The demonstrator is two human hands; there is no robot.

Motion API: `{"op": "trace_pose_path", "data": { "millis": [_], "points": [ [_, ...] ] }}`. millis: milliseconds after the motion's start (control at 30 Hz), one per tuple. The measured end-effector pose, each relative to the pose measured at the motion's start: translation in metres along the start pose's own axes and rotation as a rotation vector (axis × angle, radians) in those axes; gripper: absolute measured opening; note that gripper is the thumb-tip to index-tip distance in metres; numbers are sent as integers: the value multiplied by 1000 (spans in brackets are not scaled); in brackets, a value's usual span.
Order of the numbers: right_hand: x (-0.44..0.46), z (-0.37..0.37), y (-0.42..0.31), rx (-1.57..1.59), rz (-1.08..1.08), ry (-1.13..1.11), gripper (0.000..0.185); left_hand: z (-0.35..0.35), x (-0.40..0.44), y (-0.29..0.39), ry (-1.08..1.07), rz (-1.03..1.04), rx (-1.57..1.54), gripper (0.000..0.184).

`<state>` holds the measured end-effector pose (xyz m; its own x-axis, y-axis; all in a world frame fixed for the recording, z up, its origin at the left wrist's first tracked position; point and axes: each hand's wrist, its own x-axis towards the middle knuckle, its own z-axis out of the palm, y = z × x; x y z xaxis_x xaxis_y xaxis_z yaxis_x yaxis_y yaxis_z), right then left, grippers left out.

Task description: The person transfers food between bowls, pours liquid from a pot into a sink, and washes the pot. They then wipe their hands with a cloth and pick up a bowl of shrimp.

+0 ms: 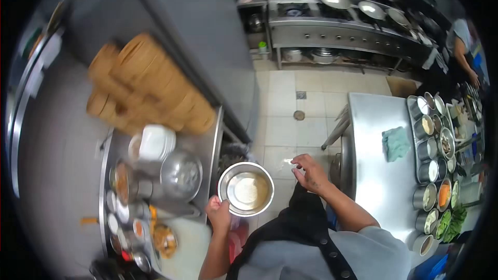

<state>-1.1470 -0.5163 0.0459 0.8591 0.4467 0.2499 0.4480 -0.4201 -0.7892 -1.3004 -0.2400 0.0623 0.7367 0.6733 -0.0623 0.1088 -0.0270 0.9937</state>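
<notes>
A round metal bowl (246,190) is held by its left rim in my left hand (219,212), over the floor beside the left counter. Some pale, shallow content shows at its bottom; what it is cannot be made out. My right hand (310,172) is raised to the right of the bowl, apart from it, with its fingers slightly bent and spread and nothing in them. On the left counter, a larger shiny metal bowl (181,175) stands near a stack of white dishes (157,142).
Bamboo steamers (150,83) are piled at the upper left. A white cutting board (184,246) lies lower left. To the right, a steel table (381,181) bears a green cloth (396,143) and ingredient containers (428,171). Stoves (342,26) stand ahead; another person (460,46) is far right.
</notes>
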Motion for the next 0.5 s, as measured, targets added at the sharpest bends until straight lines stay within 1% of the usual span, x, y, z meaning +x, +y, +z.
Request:
{"op": "trace_pose_path", "data": {
  "millis": [33, 100, 133, 167, 200, 233, 267, 300, 367, 400, 433, 500],
  "points": [
    [6, -18, 10, -7, 11, 27, 26, 24, 13, 5, -29, 9, 0, 21],
    [25, -55, 26, -10, 56, 15, 25, 64, 46, 5, -89, 58, 234, 22],
    [32, -71, 38, -10, 113, -56, 33, 78, 66, -9, -131, 58, 267, 20],
    [41, -86, 44, -24, 113, -43, 33, 103, 83, -9, -144, 67, 255, 20],
    [62, -114, 57, -99, 69, -79, 40, 146, 105, -7, -180, 70, 170, 19],
    [72, -125, 58, -160, 23, -125, 47, 167, 115, -2, -204, 69, 98, 18],
    [83, -134, 61, -204, -31, -192, 57, 189, 125, 2, -220, 20, 70, 17],
    [96, -140, 66, -216, -36, -188, 57, 212, 137, 7, -222, 27, 57, 17],
    [120, -146, 76, -279, -168, -337, 55, 256, 163, 14, -279, -78, 19, 20],
    [134, -148, 81, -274, -197, -304, 47, 277, 175, 24, -312, -115, 3, 19],
    [147, -149, 90, -287, -200, -306, 47, 298, 186, 34, -312, -113, -10, 19],
    [178, -151, 115, -290, -167, -332, 36, 338, 210, 53, -404, -271, -79, 16]
  ]
}}
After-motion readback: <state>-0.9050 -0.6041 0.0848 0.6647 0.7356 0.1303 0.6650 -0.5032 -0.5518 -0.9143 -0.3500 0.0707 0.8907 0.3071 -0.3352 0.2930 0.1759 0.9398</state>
